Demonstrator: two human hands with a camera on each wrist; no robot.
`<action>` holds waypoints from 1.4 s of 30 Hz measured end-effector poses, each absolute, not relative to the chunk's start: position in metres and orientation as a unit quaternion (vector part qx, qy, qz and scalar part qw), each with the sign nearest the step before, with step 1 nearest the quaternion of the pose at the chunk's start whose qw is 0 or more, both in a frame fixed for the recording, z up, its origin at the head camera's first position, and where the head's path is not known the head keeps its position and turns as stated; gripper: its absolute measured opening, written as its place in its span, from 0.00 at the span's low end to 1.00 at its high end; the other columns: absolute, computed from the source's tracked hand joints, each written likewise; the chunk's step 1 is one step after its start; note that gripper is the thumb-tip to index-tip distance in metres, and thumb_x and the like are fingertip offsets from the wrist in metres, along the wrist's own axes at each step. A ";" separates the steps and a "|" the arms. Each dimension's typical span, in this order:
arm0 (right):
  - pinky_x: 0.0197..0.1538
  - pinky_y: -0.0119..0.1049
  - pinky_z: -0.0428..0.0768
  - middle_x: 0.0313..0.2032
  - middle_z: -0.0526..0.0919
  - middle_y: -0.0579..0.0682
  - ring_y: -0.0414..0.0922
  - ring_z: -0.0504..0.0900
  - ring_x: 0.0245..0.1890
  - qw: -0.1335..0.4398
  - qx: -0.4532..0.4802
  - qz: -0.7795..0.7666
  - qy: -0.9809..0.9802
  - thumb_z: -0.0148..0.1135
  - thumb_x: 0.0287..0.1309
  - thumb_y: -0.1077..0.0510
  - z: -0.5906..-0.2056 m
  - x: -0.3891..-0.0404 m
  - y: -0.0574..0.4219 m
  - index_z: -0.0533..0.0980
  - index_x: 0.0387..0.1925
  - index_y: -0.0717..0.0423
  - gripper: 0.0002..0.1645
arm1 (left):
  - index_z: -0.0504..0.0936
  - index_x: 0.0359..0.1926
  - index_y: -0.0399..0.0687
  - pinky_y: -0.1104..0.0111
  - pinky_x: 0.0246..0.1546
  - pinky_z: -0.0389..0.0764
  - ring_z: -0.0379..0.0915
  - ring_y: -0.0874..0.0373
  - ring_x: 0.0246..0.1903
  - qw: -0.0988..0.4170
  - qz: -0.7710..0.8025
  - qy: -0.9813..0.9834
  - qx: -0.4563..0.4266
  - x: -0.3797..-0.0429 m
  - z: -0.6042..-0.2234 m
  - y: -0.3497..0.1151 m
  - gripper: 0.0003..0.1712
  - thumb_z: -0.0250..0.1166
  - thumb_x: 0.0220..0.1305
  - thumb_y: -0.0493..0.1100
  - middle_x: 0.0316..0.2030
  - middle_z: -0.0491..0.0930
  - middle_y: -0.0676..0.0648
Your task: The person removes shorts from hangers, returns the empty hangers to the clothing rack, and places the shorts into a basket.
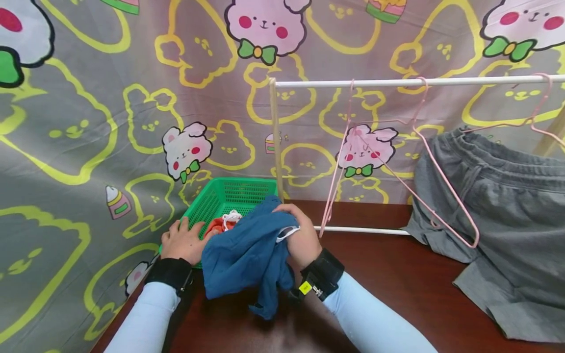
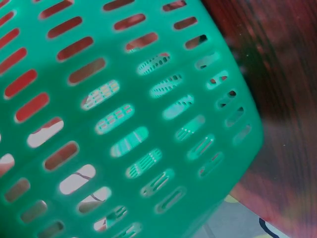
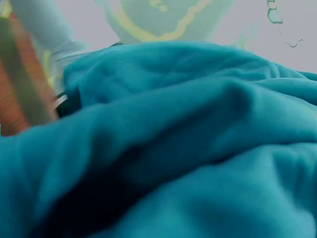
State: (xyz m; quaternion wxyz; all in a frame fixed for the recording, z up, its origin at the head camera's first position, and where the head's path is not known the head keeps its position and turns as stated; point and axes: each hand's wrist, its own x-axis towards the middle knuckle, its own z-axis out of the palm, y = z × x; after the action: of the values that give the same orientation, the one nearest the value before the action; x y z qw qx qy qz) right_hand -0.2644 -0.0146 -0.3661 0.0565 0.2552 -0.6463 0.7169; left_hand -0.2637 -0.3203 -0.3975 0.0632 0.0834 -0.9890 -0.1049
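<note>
A blue garment (image 1: 247,250) hangs in folds between the two hands, a white strip showing near its top. My right hand (image 1: 304,238) grips it, some fingers hidden by the fabric. Close up in the right wrist view, the garment (image 3: 198,124) fills most of the picture. My left hand (image 1: 185,242) rests with spread fingers at the near left rim of a green basket (image 1: 207,196), its thumb side beside the blue cloth. Inside the basket lies an orange-red cloth (image 1: 215,225) with a white cord (image 1: 231,218). The left wrist view shows the basket's slotted wall (image 2: 133,114).
Right of the basket stands a rack with a white rail (image 1: 318,84) and a wooden post (image 1: 277,142). Pink hangers (image 1: 423,137) dangle from it, and grey shorts (image 1: 485,196) hang at the right. A patterned curtain (image 1: 88,162) encloses the brown table (image 1: 375,274).
</note>
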 end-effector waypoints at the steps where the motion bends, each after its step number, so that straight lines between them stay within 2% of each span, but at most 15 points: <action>1: 0.56 0.47 0.78 0.52 0.81 0.50 0.50 0.78 0.54 0.064 0.255 0.721 -0.642 0.50 0.77 0.59 -0.363 -0.266 -0.018 0.80 0.51 0.52 0.12 | 0.67 0.73 0.42 0.30 0.64 0.44 0.38 0.25 0.71 0.060 -0.105 -0.989 0.085 -0.264 -0.397 -0.320 0.49 0.44 0.69 0.76 0.73 0.47 0.23; 7: 0.51 0.44 0.79 0.51 0.80 0.51 0.49 0.79 0.51 0.112 0.222 0.754 -0.608 0.49 0.73 0.65 -0.344 -0.274 -0.038 0.80 0.49 0.52 0.14 | 0.67 0.73 0.44 0.31 0.65 0.43 0.37 0.26 0.72 0.066 -0.098 -0.990 0.076 -0.262 -0.397 -0.318 0.42 0.45 0.72 0.69 0.74 0.48 0.25; 11: 0.55 0.43 0.76 0.55 0.79 0.50 0.48 0.77 0.55 0.137 0.211 0.764 -0.594 0.48 0.72 0.67 -0.333 -0.282 -0.048 0.79 0.51 0.54 0.16 | 0.66 0.73 0.41 0.32 0.65 0.45 0.38 0.27 0.72 0.069 -0.087 -0.992 0.065 -0.262 -0.397 -0.320 0.31 0.43 0.76 0.50 0.74 0.49 0.25; 13: 0.55 0.43 0.76 0.55 0.78 0.50 0.48 0.76 0.55 0.138 0.209 0.771 -0.586 0.47 0.73 0.67 -0.327 -0.286 -0.052 0.79 0.51 0.55 0.16 | 0.66 0.73 0.38 0.32 0.64 0.46 0.39 0.27 0.72 0.069 -0.078 -0.993 0.061 -0.262 -0.397 -0.321 0.29 0.44 0.74 0.42 0.74 0.49 0.25; 15: 0.54 0.42 0.75 0.54 0.77 0.50 0.48 0.76 0.54 0.141 0.210 0.777 -0.577 0.47 0.73 0.66 -0.320 -0.291 -0.056 0.79 0.52 0.56 0.15 | 0.66 0.72 0.36 0.31 0.64 0.47 0.39 0.26 0.72 0.071 -0.071 -0.993 0.058 -0.262 -0.397 -0.323 0.30 0.47 0.71 0.38 0.73 0.49 0.24; 17: 0.54 0.42 0.75 0.53 0.76 0.51 0.48 0.75 0.54 0.150 0.214 0.778 -0.572 0.47 0.73 0.67 -0.313 -0.296 -0.060 0.78 0.52 0.57 0.15 | 0.66 0.72 0.35 0.31 0.64 0.47 0.39 0.26 0.72 0.073 -0.074 -0.993 0.057 -0.263 -0.396 -0.323 0.31 0.50 0.72 0.42 0.73 0.49 0.24; 20: 0.55 0.41 0.74 0.53 0.76 0.51 0.48 0.75 0.54 0.175 0.220 0.770 -0.573 0.48 0.72 0.68 -0.302 -0.305 -0.066 0.77 0.52 0.57 0.15 | 0.66 0.72 0.37 0.31 0.64 0.45 0.39 0.26 0.72 0.074 -0.087 -0.992 0.058 -0.264 -0.395 -0.324 0.35 0.53 0.74 0.55 0.74 0.49 0.24; 23: 0.56 0.38 0.72 0.53 0.77 0.50 0.45 0.74 0.54 0.198 0.220 0.756 -0.584 0.48 0.68 0.71 -0.293 -0.312 -0.072 0.77 0.52 0.57 0.17 | 0.65 0.73 0.39 0.31 0.65 0.44 0.38 0.25 0.71 0.071 -0.098 -0.990 0.067 -0.264 -0.395 -0.324 0.44 0.49 0.73 0.69 0.74 0.48 0.25; 26: 0.51 0.37 0.72 0.54 0.76 0.51 0.46 0.75 0.49 0.193 0.218 0.754 -0.589 0.48 0.64 0.73 -0.288 -0.316 -0.078 0.77 0.52 0.57 0.20 | 0.64 0.75 0.42 0.31 0.65 0.44 0.37 0.25 0.71 0.064 -0.102 -0.990 0.076 -0.263 -0.397 -0.324 0.49 0.45 0.70 0.75 0.74 0.47 0.24; 30: 0.48 0.36 0.71 0.57 0.73 0.52 0.47 0.74 0.48 0.179 0.225 0.750 -0.596 0.47 0.61 0.75 -0.286 -0.323 -0.086 0.75 0.54 0.58 0.23 | 0.64 0.75 0.43 0.30 0.64 0.44 0.38 0.25 0.71 0.063 -0.106 -0.989 0.081 -0.260 -0.400 -0.324 0.49 0.44 0.70 0.75 0.74 0.47 0.24; 34: 0.53 0.36 0.71 0.56 0.74 0.56 0.48 0.73 0.54 0.179 0.244 0.729 -0.614 0.47 0.62 0.75 -0.290 -0.335 -0.092 0.74 0.54 0.61 0.21 | 0.65 0.74 0.43 0.30 0.64 0.45 0.40 0.25 0.71 0.069 -0.103 -0.989 0.079 -0.260 -0.400 -0.322 0.49 0.44 0.70 0.76 0.74 0.48 0.24; 38: 0.59 0.38 0.69 0.54 0.75 0.58 0.50 0.72 0.56 0.184 0.234 0.674 -0.677 0.51 0.62 0.73 -0.299 -0.350 -0.093 0.74 0.54 0.62 0.19 | 0.67 0.73 0.42 0.30 0.63 0.45 0.40 0.25 0.71 0.072 -0.102 -0.989 0.079 -0.262 -0.400 -0.321 0.48 0.44 0.70 0.75 0.74 0.49 0.24; 42: 0.60 0.42 0.69 0.54 0.76 0.60 0.52 0.73 0.54 0.174 0.219 0.579 -0.766 0.58 0.57 0.70 -0.312 -0.362 -0.092 0.74 0.58 0.60 0.25 | 0.69 0.72 0.43 0.30 0.64 0.46 0.41 0.26 0.71 0.077 -0.101 -0.989 0.078 -0.263 -0.399 -0.321 0.47 0.45 0.71 0.74 0.74 0.50 0.24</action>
State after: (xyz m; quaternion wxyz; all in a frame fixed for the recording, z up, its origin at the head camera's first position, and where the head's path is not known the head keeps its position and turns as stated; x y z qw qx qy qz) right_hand -0.3615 -0.0919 -0.3120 0.1742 0.2191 -0.7656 0.5793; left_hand -0.2628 -0.3209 -0.3992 0.0771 0.0776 -0.9889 -0.1009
